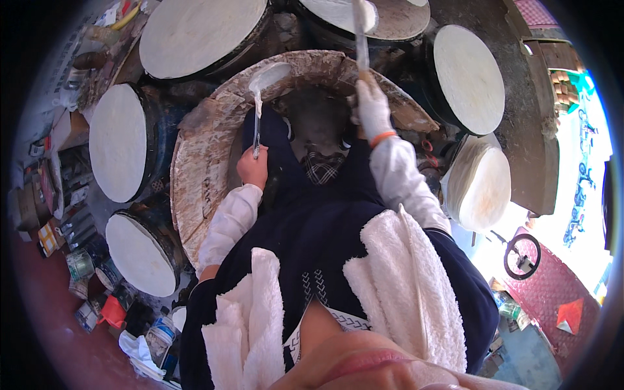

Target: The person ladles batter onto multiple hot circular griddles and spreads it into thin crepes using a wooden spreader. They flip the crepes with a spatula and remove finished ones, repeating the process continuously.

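My left hand [253, 168] grips the handle of a paste-coated spoon or ladle [257, 112]; its wide end rests over a curved, paste-stained board [200, 146] around my lap. My right hand [374, 105], in a white glove with an orange band at the wrist, is closed on the handle of a long flat tool [360, 41]. That tool points away from me over a round white disc [336, 12], partly coated, at the top. Another large white disc [204, 36] lies on a dark drum to its left. The far end of the flat tool is cut off by the picture's edge.
More white discs on dark drums stand at left [118, 142], lower left [140, 256] and right [469, 80]. A stack of pale round sheets [482, 187] sits at right. Cluttered shelves and bottles [161, 334] line the left. A steering wheel [522, 256] shows at lower right.
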Demonstrator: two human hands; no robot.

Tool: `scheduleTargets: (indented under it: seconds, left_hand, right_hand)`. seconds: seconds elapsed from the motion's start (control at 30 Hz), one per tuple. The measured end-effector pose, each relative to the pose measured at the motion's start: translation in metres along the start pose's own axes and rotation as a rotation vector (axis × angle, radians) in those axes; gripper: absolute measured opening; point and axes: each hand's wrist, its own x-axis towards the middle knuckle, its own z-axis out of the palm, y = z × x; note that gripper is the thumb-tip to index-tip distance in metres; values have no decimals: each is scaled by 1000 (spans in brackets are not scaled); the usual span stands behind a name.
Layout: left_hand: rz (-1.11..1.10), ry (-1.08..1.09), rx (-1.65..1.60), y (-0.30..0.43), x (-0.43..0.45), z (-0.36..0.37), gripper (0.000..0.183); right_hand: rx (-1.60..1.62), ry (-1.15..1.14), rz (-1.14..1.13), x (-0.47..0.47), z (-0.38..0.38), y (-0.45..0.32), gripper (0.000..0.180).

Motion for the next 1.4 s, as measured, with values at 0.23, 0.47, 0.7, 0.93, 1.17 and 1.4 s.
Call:
scheduleTargets:
  seconds: [0.23,0.47,0.7,0.93,1.17,1.4]
  left_hand:
    - [84,-11,75,10,2,13,20]
    - [60,-50,147,30,3,23,21]
    - [85,-54,177,36,2,30,20]
    - [119,-53,184,39,3,32,18]
    - [86,-113,180,48,8,37,19]
    - [13,-99,206,46,7,31,17]
  right_hand:
    - [-5,-74,0,28,-69,-28,38]
    - [-335,35,-311,27,-117,35,50]
    - [-169,-241,-54,11,-155,-37,51]
    - [-141,-68,-237,46,-166,8,46]
    - [-909,428,-473,120,-154,-74,43]
    - [-744,470,-461,158,-135,-56,47]
